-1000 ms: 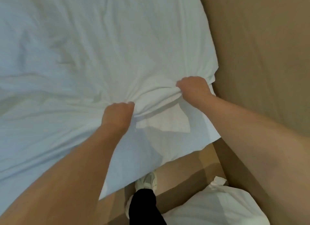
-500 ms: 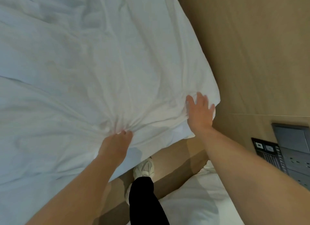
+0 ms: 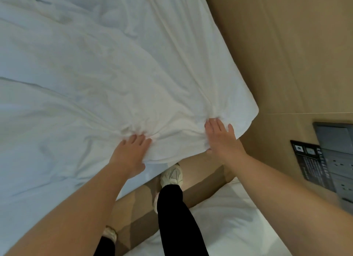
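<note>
A white duvet lies rumpled over the bed and fills the upper left; its near corner points at the wall. My left hand rests on the duvet's near edge, fingers stretched out and pushing into the cloth, which creases around the fingertips. To its right, my right hand lies flat on the corner with straight fingers; its thumb sits at the edge. Whether either thumb is tucked under the edge is unclear.
A tan wood-panelled wall runs along the right, with a dark socket panel on it. White bedding lies at bottom right. My leg in black trousers and white shoe stand in the narrow floor gap.
One second ago both hands clutched bunched cloth. The right hand let go and flattened on the corner, then the left hand's fingers straightened too. The view has swung towards the wall.
</note>
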The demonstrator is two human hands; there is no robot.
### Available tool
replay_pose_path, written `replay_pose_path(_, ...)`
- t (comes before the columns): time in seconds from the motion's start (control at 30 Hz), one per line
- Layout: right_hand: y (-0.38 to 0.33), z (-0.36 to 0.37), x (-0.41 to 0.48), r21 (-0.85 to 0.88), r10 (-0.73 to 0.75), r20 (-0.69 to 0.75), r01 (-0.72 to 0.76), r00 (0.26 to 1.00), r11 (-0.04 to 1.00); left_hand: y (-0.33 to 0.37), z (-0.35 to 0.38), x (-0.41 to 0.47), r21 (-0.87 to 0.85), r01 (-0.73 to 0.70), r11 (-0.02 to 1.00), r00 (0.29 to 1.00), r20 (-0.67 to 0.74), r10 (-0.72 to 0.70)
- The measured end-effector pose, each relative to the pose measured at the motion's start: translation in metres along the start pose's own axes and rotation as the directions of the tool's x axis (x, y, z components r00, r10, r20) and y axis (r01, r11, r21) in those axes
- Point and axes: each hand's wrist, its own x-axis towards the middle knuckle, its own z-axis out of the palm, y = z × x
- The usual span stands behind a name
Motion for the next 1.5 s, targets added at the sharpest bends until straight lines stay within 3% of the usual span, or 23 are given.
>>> replay_pose_path(0.07, -0.028, 0.005, -0.005, -0.009, -0.115, -0.067, 0.115, 0.991, 0.993, -0.006, 0.009, -0.017, 0.164, 0.053, 0.985, 0.998, 0.005, -0.055)
replay_pose_path(0.13, -0.061, 0.007, -0.01, -0.025, -0.252, -0.121, 0.25, 0.96, 0.968, -0.016, 0.024, -0.04, 0.241, 0.202, 0.949, 0.979, -0.044, -0.197)
replay_pose_path(0.23, -0.126, 0.008, -0.014, -0.132, -0.461, -0.131, 0.445, 0.878, 0.886, -0.043, 0.049, -0.076, 0.208, 0.392, 0.896, 0.919, -0.125, -0.373)
replay_pose_path(0.33, -0.2, 0.005, -0.009, -0.19, -0.559, -0.204, 0.528, 0.804, 0.828, -0.084, 0.066, -0.1, 0.207, 0.494, 0.845, 0.868, -0.173, -0.465)
replay_pose_path(0.53, -0.297, -0.008, 0.007, -0.183, -0.41, -0.294, 0.37, 0.863, 0.911, -0.16, 0.083, -0.098, 0.216, 0.454, 0.864, 0.889, -0.174, -0.423)
replay_pose_path(0.63, -0.304, -0.031, 0.011, -0.149, -0.384, -0.397, 0.355, 0.833, 0.923, -0.172, 0.074, -0.094, 0.104, 0.387, 0.916, 0.91, -0.202, -0.361)
replay_pose_path(0.73, -0.301, -0.052, 0.005, -0.016, -0.428, -0.106, 0.429, 0.898, 0.903, -0.171, 0.06, -0.103, 0.124, 0.267, 0.956, 0.963, -0.069, -0.26)
replay_pose_path(0.8, -0.306, -0.06, -0.005, 0.06, -0.453, 0.102, 0.449, 0.886, 0.891, -0.17, 0.06, -0.122, 0.155, 0.161, 0.975, 0.98, 0.089, -0.176)
replay_pose_path(0.87, -0.315, -0.056, -0.018, 0.108, -0.46, 0.181, 0.447, 0.869, 0.888, -0.175, 0.07, -0.143, 0.05, 0.154, 0.987, 0.966, 0.203, -0.161)
replay_pose_path(0.93, -0.325, -0.037, -0.03, 0.081, -0.438, 0.072, 0.432, 0.896, 0.898, -0.183, 0.086, -0.165, 0.005, 0.214, 0.977, 0.958, 0.195, -0.211)
replay_pose_path(1.0, -0.338, -0.018, -0.04, 0.01, -0.407, -0.077, 0.409, 0.91, 0.913, -0.195, 0.104, -0.182, 0.167, 0.27, 0.948, 0.953, 0.096, -0.288)
replay_pose_path(1.07, -0.355, 0.0, -0.047, -0.058, -0.431, -0.115, 0.427, 0.895, 0.902, -0.206, 0.124, -0.192, 0.318, 0.343, 0.884, 0.928, 0.029, -0.37)
replay_pose_path(1.13, -0.377, 0.012, -0.048, -0.117, -0.431, -0.149, 0.417, 0.89, 0.901, -0.217, 0.138, -0.192, 0.362, 0.413, 0.836, 0.903, -0.043, -0.428)
replay_pose_path(1.27, -0.399, 0.006, -0.034, -0.045, -0.388, -0.186, 0.387, 0.903, 0.921, -0.239, 0.144, -0.179, 0.235, 0.424, 0.874, 0.904, -0.058, -0.423)
replay_pose_path(1.4, -0.396, -0.019, -0.029, -0.054, -0.405, 0.111, 0.412, 0.908, 0.91, -0.236, 0.151, -0.194, 0.013, 0.336, 0.942, 0.936, 0.107, -0.335)
replay_pose_path(1.47, -0.397, -0.019, -0.042, -0.051, -0.431, 0.02, 0.431, 0.902, 0.901, -0.233, 0.171, -0.216, -0.105, 0.345, 0.933, 0.938, 0.071, -0.339)
replay_pose_path(1.5, -0.4, -0.014, -0.05, -0.073, -0.446, -0.066, 0.441, 0.893, 0.894, -0.234, 0.183, -0.228, -0.081, 0.336, 0.938, 0.941, -0.006, -0.337)
